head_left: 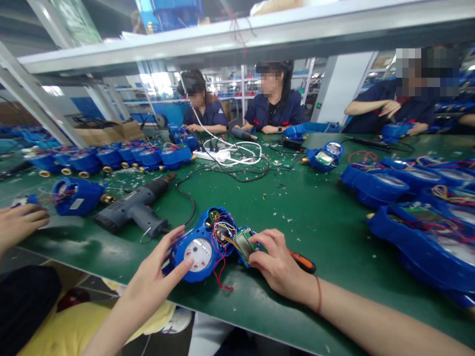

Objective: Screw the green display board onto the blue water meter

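An opened blue water meter [202, 247] with a white dial and loose coloured wires lies at the near edge of the green table [297, 207]. My left hand [156, 274] grips its left side, thumb resting by the dial. My right hand [276, 262] pinches the small circuit board with a display [244, 244] that hangs from the meter's wires. An orange-handled tool [302, 262] lies under my right hand's fingers; whether they hold it I cannot tell.
A grey electric screwdriver [135, 207] lies left of the meter. Rows of blue meters fill the left [111, 158] and right [415, 207] sides. A power strip [215, 154] with cables sits mid-table. Another person's hand [18, 225] rests at far left; three people sit opposite.
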### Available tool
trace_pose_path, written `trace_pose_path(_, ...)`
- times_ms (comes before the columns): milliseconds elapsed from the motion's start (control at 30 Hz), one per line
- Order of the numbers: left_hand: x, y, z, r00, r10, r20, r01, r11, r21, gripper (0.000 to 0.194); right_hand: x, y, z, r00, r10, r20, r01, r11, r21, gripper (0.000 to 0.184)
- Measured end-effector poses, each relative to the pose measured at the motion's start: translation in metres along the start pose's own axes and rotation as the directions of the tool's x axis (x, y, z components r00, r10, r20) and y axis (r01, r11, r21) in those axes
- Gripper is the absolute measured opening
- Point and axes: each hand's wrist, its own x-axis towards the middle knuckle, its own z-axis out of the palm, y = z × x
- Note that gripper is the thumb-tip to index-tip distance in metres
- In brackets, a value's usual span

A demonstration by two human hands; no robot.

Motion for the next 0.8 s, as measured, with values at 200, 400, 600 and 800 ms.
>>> trace_pose_path(200, 0.023, 0.002, -0.014, 0.974, -0.096, 0.205, 0.095, 0.995, 0.012, 0.084, 0.002, 0.007, 0.005, 0.994, -0.075, 0.085, 0.082, 0.994, -0.078, 0.014)
trace_pose_path(400, 0.033, 0.019, -0.023, 0.948, -0.115, 0.298, 0.128, 0.991, -0.025, 0.084, 0.005, 0.015, 0.001, 0.995, -0.036, 0.095, 0.042, 0.997, -0.066, 0.020)
trace_pose_path(600, 0.024, 0.024, -0.013, 0.884, -0.249, 0.396, 0.343, 0.921, -0.187, 0.104, 0.021, 0.028, -0.003, 0.994, 0.109, -0.005, -0.109, 0.993, -0.054, 0.036)
trace_pose_path(800, 0.006, 0.028, 0.003, 0.875, -0.237, 0.422, 0.360, 0.902, -0.239, 0.102, 0.035, 0.038, -0.010, 0.978, 0.207, 0.006, -0.207, 0.978, 0.019, 0.037)
